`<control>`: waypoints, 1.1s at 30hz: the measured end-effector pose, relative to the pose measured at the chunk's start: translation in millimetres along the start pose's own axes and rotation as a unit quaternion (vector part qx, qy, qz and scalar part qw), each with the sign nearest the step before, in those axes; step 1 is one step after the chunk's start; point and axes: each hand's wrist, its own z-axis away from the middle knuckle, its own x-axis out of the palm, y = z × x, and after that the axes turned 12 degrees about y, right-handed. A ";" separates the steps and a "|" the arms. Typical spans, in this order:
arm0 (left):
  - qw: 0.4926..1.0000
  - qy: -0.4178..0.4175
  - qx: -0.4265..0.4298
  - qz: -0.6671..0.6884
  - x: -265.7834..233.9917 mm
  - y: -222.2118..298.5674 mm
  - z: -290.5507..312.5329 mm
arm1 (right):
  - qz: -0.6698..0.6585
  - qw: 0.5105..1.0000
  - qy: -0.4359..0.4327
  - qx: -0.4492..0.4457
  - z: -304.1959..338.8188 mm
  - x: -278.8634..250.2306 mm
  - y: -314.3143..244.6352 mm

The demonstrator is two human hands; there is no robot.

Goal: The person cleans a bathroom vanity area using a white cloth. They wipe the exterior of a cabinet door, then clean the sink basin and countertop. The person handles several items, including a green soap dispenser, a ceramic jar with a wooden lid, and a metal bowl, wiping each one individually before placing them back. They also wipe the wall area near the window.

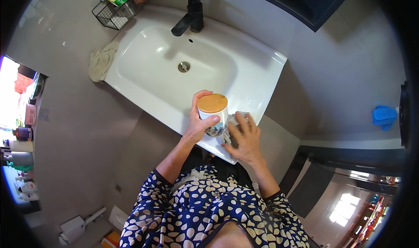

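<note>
My left hand (200, 125) is wrapped round a white canister (220, 118) with a round wooden lid (212, 103) and a blue-grey pattern low on its side. It holds the canister slightly tilted above the near right corner of the white washbasin (262, 69). Just right of it, my right hand (247, 139) has its fingers curved over a crumpled grey cloth (226, 137). Part of the cloth shows beyond the fingertips and part beside the canister; the palm hides the rest.
A black tap (190, 18) stands at the basin's back, above the drain (184, 67). On the left are a wire basket (114, 15) with packets and a beige cloth (102, 62) over the rim. A dark shelf (301, 3) juts out at upper right; a blue cloth (384, 117) hangs far right.
</note>
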 end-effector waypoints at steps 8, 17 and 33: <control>0.993 0.037 0.016 -0.112 0.2 6.7 3.3 | -0.207 0.952 0.172 0.147 -13.8 22.7 16.3; 0.878 0.001 0.290 -0.381 11.8 -3.9 17.7 | -0.127 0.981 0.138 -0.050 -67.3 -38.1 -47.7; 0.805 0.004 0.314 -0.503 12.1 -8.7 18.6 | -0.188 0.969 0.130 -0.098 -65.9 -22.3 -25.7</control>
